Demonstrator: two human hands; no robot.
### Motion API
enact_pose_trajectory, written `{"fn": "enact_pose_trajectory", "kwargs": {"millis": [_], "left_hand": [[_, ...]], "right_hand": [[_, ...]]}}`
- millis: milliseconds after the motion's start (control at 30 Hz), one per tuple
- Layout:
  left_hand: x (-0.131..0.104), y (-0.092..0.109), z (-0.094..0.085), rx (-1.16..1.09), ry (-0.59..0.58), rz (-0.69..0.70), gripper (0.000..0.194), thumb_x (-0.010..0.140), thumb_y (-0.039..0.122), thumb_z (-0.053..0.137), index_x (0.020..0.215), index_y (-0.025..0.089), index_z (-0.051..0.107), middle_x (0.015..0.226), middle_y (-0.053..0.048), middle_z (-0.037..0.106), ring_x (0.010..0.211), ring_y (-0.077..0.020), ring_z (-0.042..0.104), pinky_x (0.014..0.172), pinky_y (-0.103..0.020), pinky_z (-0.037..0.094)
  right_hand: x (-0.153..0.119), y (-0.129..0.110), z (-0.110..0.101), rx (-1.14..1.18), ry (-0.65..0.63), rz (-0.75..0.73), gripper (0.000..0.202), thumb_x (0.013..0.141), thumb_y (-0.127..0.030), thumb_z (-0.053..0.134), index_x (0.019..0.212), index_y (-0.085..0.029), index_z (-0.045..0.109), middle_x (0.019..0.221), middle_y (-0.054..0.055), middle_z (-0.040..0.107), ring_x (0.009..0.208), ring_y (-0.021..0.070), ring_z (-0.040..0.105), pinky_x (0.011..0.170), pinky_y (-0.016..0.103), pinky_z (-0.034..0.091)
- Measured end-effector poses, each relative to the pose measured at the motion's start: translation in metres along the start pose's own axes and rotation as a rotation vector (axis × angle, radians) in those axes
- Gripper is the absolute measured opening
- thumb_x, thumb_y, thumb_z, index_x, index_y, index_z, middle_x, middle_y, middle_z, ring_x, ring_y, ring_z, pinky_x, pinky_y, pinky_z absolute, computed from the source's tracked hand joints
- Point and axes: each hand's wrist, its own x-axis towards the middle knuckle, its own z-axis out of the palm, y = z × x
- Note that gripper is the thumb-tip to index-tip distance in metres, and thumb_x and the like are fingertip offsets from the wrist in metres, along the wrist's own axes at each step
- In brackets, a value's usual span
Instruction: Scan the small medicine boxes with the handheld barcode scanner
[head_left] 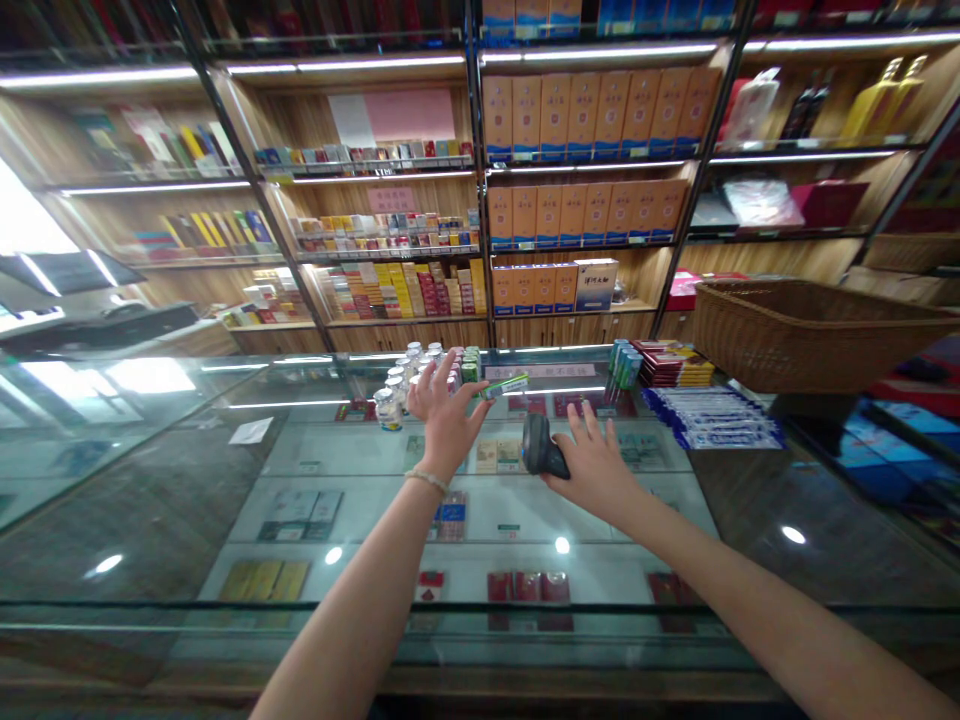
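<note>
Over the glass counter [525, 505], my left hand [444, 405] pinches a slim green-and-white pack [506, 386] between thumb and forefinger, its other fingers raised. A beaded bracelet circles that wrist. A black handheld barcode scanner [537, 445] is in my right hand [596, 462], gripped near the thumb while several fingers spread upward. The scanner's head is just below and right of the green pack, apart from it. Behind my left hand stand several white bottles [388, 408] and a group of small green packs [470, 366], partly hidden.
Right of my hands lie blue-and-white sachets [712, 418], stacked red-and-yellow packs [671, 363] and blue-green tubes [624, 364]. A wicker basket [817, 335] stands at the right. White paper [251, 431] lies at left. Shelves with orange boxes [555, 215] rise behind.
</note>
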Motion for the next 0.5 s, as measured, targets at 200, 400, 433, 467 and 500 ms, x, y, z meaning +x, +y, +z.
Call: {"fn": "enact_pose_trajectory", "kwargs": {"millis": [200,400,433,467,500], "left_hand": [[0.0,-0.002,0.0,0.003,0.009,-0.005,0.017,0.09,0.037,0.074,0.106,0.032,0.079,0.164,-0.002,0.043,0.156,-0.0339,0.025,0.128,-0.062,0.019],[0.001,-0.005,-0.001,0.02,0.023,-0.019,0.017,0.09,0.039,0.074,0.105,0.032,0.079,0.163,-0.003,0.044,0.155,-0.0338,0.026,0.127,-0.062,0.019],[0.001,-0.006,-0.001,0.023,0.025,-0.021,0.017,0.089,0.039,0.075,0.105,0.032,0.078,0.163,-0.003,0.044,0.155,-0.0339,0.027,0.127,-0.062,0.02],[0.001,-0.006,-0.001,0.026,0.027,-0.023,0.017,0.089,0.039,0.075,0.104,0.032,0.078,0.163,-0.004,0.045,0.155,-0.034,0.028,0.127,-0.062,0.02],[0.001,-0.007,-0.001,0.029,0.029,-0.025,0.017,0.088,0.039,0.076,0.104,0.032,0.078,0.163,-0.004,0.045,0.155,-0.0341,0.028,0.127,-0.062,0.021]], "right_hand": [[0.001,-0.002,-0.003,0.011,0.011,-0.032,0.042,0.085,-0.03,0.067,0.122,-0.01,0.069,0.167,0.025,0.033,0.155,0.0464,0.03,0.118,0.063,0.037],[0.0,0.008,-0.031,0.062,0.116,-0.046,0.045,0.084,-0.03,0.063,0.126,-0.013,0.066,0.167,0.02,0.037,0.14,0.0381,0.055,0.106,0.047,0.053],[0.001,0.011,-0.038,0.091,0.127,-0.039,0.047,0.085,-0.032,0.062,0.129,-0.014,0.064,0.166,0.019,0.04,0.132,0.0376,0.062,0.1,0.047,0.056],[0.003,0.014,-0.045,0.124,0.137,-0.027,0.05,0.086,-0.034,0.062,0.132,-0.015,0.063,0.162,0.018,0.047,0.125,0.0375,0.066,0.094,0.046,0.058],[0.005,0.016,-0.052,0.162,0.144,-0.009,0.052,0.085,-0.035,0.063,0.133,-0.017,0.062,0.153,0.017,0.057,0.118,0.0373,0.069,0.089,0.045,0.059]]}}
